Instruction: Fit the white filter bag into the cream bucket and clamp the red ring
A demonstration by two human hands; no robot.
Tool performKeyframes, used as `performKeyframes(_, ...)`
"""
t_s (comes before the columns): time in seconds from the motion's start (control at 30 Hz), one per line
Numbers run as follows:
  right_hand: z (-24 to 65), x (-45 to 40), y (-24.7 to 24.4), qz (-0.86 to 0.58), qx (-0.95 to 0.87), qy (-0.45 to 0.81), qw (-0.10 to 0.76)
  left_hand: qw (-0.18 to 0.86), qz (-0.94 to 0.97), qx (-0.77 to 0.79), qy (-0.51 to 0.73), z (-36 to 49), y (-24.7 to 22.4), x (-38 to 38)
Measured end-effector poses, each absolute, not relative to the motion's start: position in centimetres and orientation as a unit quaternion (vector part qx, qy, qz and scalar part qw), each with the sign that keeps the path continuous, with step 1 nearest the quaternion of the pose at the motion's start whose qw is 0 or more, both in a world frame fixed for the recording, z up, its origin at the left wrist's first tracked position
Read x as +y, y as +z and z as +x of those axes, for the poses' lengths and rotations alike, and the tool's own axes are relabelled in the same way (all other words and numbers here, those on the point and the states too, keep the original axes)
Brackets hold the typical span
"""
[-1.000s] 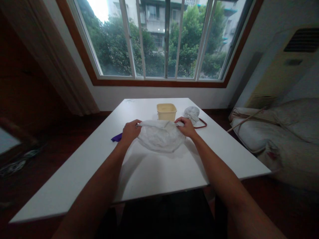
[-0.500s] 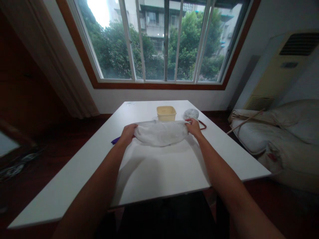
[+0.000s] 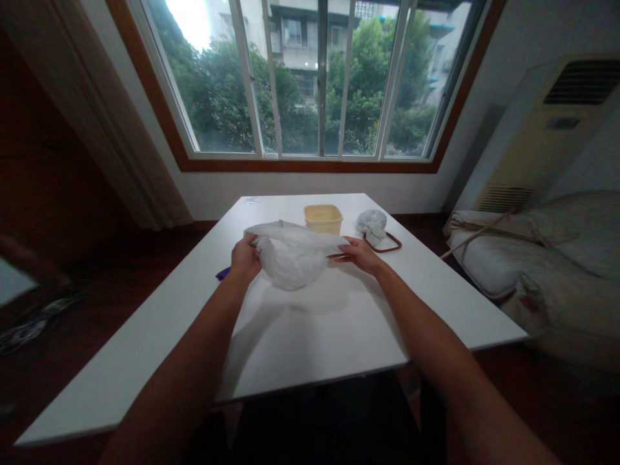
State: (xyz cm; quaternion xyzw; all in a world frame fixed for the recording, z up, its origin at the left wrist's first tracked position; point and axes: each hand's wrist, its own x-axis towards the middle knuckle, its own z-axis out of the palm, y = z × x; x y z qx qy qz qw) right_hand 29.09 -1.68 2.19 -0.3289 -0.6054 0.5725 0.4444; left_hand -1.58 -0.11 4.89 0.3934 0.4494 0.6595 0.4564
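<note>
A thin, see-through white plastic bag [image 3: 293,258] is stretched between my two hands above the white table [image 3: 310,352]. Its lower part sags and bunches toward the left. My left hand [image 3: 246,258] is closed on the bag's left edge, with the thumb on top. At the right end, my right hand [image 3: 361,253] pinches the bag's corner between thumb and fingers. Just behind the bag stands a pale yellow square tub [image 3: 323,219], its lower front partly covered. A purple item [image 3: 223,274] lies left of my left hand, too small to make out.
Near the table's back right lies a crumpled whitish bundle [image 3: 372,225] beside a reddish-brown rounded frame or handle [image 3: 392,248]. Large wrapped sacks [image 3: 571,278] and a standing air conditioner [image 3: 527,142] are on the right. A window [image 3: 310,84] is ahead.
My right hand has moved left, nearer my left hand, and the bag is now less taut, sagging on the left. More of the brown frame shows.
</note>
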Motion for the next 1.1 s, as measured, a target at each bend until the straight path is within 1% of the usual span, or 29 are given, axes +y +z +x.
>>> performKeyframes(0.07,28.7,-1.7,1.9,-0.365,-0.644,0.536,0.405,0.448,0.374,0.422,0.694,-1.5,4.9,0.0)
performKeyframes(0.13,28.4,-1.7,1.7,-0.423,-0.693,0.438,0.387,0.435,0.363,0.399,0.721,-1.6,4.7,0.0)
performKeyframes(0.2,28.2,-1.9,1.7,-0.480,-0.716,0.284,0.420,0.416,0.375,0.390,0.731,-1.6,4.6,-0.1)
performKeyframes(0.27,27.7,-2.3,2.1,-0.491,-0.713,0.146,0.479,0.393,0.396,0.389,0.733,-1.4,4.5,-0.5)
performKeyframes(0.33,27.0,-3.2,2.5,-0.454,-0.723,0.088,0.513,0.367,0.424,0.396,0.727,-0.7,4.6,-1.1)
performKeyframes(0.4,25.9,-4.2,2.8,-0.392,-0.766,0.095,0.501,0.343,0.462,0.409,0.708,0.3,4.7,-1.8)
performKeyframes(0.5,24.0,-5.6,2.6,-0.313,-0.834,0.148,0.430,0.314,0.531,0.408,0.674,2.0,4.7,-3.2)
performKeyframes(0.6,22.5,-6.0,1.7,-0.273,-0.875,0.172,0.362,0.298,0.604,0.401,0.621,3.3,4.2,-4.4)
performKeyframes(0.67,21.9,-5.8,0.8,-0.264,-0.887,0.178,0.336,0.293,0.663,0.396,0.563,4.0,3.9,-5.2)
performKeyframes(0.73,21.6,-5.3,-0.1,-0.273,-0.886,0.189,0.323,0.267,0.736,0.386,0.488,4.3,3.8,-5.8)
performKeyframes(0.77,21.6,-5.0,-0.5,-0.281,-0.883,0.197,0.320,0.236,0.774,0.385,0.443,4.3,3.8,-5.9)
performKeyframes(0.83,21.8,-4.4,-1.1,-0.286,-0.880,0.211,0.315,0.146,0.833,0.403,0.350,4.2,4.0,-6.0)
performKeyframes(0.93,22.3,-3.7,-1.6,-0.277,-0.881,0.220,0.315,0.023,0.853,0.473,0.220,3.3,3.9,-5.4)
performKeyframes(1.0,22.7,-3.3,-1.9,-0.280,-0.879,0.220,0.316,-0.009,0.843,0.517,0.146,2.4,3.2,-4.5)
performKeyframes(1.1,23.2,-2.8,-2.4,-0.300,-0.872,0.212,0.323,-0.016,0.819,0.570,0.063,0.7,1.2,-2.8)
